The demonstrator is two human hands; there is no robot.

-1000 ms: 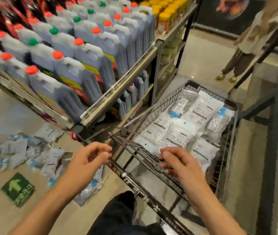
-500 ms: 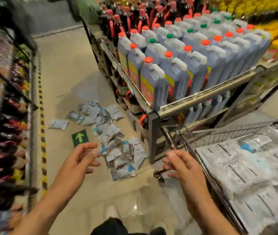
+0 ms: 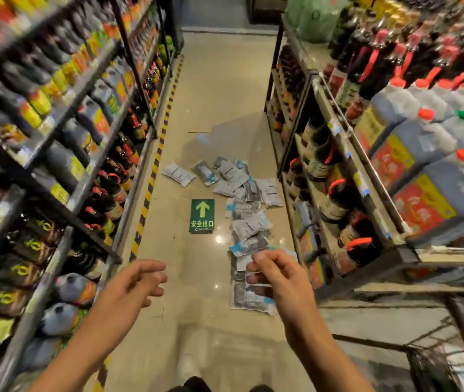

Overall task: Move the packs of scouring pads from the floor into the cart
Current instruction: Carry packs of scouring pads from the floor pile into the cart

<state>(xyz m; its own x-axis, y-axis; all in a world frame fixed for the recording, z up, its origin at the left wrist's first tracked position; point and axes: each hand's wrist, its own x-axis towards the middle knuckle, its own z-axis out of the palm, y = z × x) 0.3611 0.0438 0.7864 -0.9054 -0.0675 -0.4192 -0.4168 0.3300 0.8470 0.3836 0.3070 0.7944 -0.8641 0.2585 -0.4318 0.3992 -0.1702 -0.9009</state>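
Several packs of scouring pads (image 3: 242, 210) lie scattered in a strip along the aisle floor, close to the foot of the right-hand shelf. One pack (image 3: 178, 174) lies apart at the far left of the pile. My left hand (image 3: 134, 287) hovers over bare floor with loosely curled, empty fingers. My right hand (image 3: 276, 275) hangs above the nearest packs (image 3: 250, 299), fingers relaxed and holding nothing. Only a blurred corner of the wire cart (image 3: 437, 360) shows at the bottom right.
Shelves of bottles line both sides of the aisle: dark sauce bottles on the left shelf (image 3: 63, 171), big jugs with red and green caps on the right shelf (image 3: 412, 154). A green exit-arrow sticker (image 3: 201, 215) is on the floor. Yellow-black tape (image 3: 154, 171) runs along the left shelf base.
My view has swung left, away from the cart and down the aisle. Both hands have left the cart and now hang over the floor, the right one above the nearest packs.
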